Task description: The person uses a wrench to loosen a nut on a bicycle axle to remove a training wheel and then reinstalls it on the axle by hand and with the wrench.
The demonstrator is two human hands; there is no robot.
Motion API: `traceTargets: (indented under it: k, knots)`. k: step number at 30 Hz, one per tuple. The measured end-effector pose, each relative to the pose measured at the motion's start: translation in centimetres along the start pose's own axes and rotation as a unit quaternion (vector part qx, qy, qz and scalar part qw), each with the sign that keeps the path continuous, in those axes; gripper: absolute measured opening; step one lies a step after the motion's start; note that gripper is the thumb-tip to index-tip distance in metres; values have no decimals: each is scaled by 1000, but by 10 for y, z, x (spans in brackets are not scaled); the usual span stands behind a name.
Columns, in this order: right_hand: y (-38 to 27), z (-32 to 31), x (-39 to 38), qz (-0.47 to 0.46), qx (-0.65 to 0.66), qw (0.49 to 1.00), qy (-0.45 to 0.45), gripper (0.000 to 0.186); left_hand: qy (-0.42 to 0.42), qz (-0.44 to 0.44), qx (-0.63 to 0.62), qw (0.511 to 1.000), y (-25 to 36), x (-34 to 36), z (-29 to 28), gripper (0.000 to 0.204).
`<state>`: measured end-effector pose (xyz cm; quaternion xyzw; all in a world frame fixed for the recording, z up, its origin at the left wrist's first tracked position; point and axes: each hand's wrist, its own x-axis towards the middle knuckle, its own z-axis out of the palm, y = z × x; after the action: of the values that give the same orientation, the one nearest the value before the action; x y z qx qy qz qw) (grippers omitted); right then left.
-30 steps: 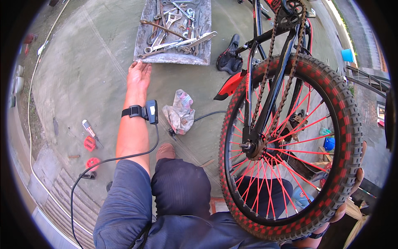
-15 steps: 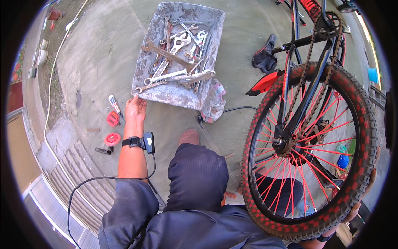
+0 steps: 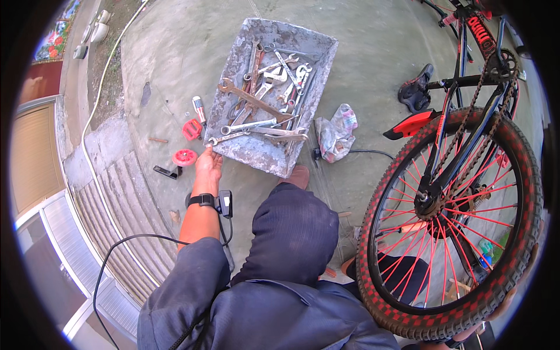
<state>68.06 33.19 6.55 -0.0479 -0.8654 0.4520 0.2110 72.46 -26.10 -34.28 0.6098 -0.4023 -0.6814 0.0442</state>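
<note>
Head view. Left hand point(image 3: 207, 165) stretched out low, palm down, fingers loose and grasping nothing, tips touching the near left corner of the tray point(image 3: 248, 153). Tray grey and worn, set on the concrete floor point(image 3: 175, 52), piled with wrenches point(image 3: 256, 102) lying crosswise; one long spanner point(image 3: 248, 126) nearest the hand, its ring end just past the fingertips. Black wrist device point(image 3: 223, 203) strapped on, cable point(image 3: 125, 248) trailing back along the sleeve. Right hand out of sight, so cannot tell its state.

Left of the hand: red disc point(image 3: 185, 157), red pedal point(image 3: 192, 129), small screwdriver point(image 3: 199, 109), dark bit point(image 3: 165, 171), all just beside one another. Right of the tray: crumpled bag point(image 3: 336, 132). Farther right: upturned bike, wheel point(image 3: 452, 224) with red spokes, chain point(image 3: 475, 96) above, saddle point(image 3: 416, 90) on the floor.

Judged best for this reach: slide fingers under the near spanner's shaft rather than the ring end, lift straight up to avoid dragging the crossed wrenches, keep the cable clear of the tray edge.
</note>
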Motion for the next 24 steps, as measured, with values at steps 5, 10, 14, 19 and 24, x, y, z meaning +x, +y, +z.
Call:
traceTargets:
  k: [5,10,14,19,24]
  knots:
    - [-13,-2,15,-4,24,1000,-19,79,0,44,130,991,-2,-24,-30,45]
    - [-31,24,23,44,142,989,-23,79,-11,87,248,965,-6,-127,-22,46]
    - [-43,34,2,30,199,979,16,76,-64,94,333,936,-17,-169,-24,42]
    - [-49,27,-31,-19,226,974,-11,63,-103,104,349,925,-47,-198,-51,42]
    - [-18,-3,-26,-206,55,975,-68,47,-125,102,322,933,-67,-215,-88,38]
